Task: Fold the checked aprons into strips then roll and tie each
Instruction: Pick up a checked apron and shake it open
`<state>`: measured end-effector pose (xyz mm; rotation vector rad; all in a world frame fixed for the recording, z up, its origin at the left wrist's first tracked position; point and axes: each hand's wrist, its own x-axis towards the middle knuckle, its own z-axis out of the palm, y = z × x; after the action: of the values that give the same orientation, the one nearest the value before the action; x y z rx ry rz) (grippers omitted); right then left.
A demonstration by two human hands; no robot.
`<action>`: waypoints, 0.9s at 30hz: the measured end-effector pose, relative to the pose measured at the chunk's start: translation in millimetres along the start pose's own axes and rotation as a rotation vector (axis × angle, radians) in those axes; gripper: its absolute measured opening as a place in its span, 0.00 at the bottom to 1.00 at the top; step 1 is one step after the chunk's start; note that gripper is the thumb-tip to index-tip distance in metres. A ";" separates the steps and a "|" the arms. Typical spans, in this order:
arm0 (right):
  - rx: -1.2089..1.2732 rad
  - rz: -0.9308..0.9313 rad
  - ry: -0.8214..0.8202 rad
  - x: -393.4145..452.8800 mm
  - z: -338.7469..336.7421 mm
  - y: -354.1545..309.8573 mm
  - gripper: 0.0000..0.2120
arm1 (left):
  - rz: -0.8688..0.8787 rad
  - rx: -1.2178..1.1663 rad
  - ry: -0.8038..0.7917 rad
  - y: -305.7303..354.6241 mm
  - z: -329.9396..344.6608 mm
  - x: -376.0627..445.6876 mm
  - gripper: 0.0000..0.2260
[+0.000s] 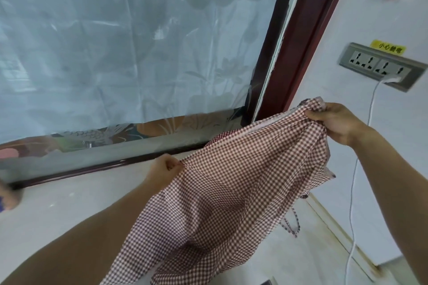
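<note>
One checked apron (pixel 231 180) is up in the air, and two hands hold it: the left hand (pixel 162 172) pinches one edge, the right hand (pixel 333 122) grips a bunched corner. One tie string (pixel 294 224) dangles below the cloth. On the wall there is one socket strip (pixel 379 66) with one white plug (pixel 391 80) in it and one white cable (pixel 354 180) hanging down, one yellow warning label (pixel 388 47) above it, and one window (pixel 115 41) covered by one pale patterned sheet.
</note>
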<state>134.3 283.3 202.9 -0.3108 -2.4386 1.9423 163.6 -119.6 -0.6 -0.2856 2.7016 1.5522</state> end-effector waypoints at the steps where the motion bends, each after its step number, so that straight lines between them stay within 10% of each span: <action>1: 0.001 0.008 0.019 0.0 1.3 3.0 0.05 | 0.025 0.018 -0.008 -1.2 -5.4 1.4 0.08; 13: 0.111 0.004 0.122 15.5 25.2 34.3 0.12 | 0.169 0.345 0.001 58.1 -94.2 9.9 0.15; 19: -0.076 0.056 0.274 27.5 17.5 72.1 0.17 | 0.114 0.654 -0.435 87.7 -143.4 -1.2 0.28; 21: -0.123 0.087 0.320 25.5 15.4 85.4 0.18 | 0.160 0.692 -0.496 75.3 -144.3 -8.3 0.15; 27: -0.356 0.253 0.452 28.8 31.6 110.9 0.26 | 0.275 0.499 -0.329 35.8 -113.2 -10.5 0.17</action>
<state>118.5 281.0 85.1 -0.9853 -2.4951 1.2886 177.1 -197.5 88.6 0.3306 2.8070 0.8089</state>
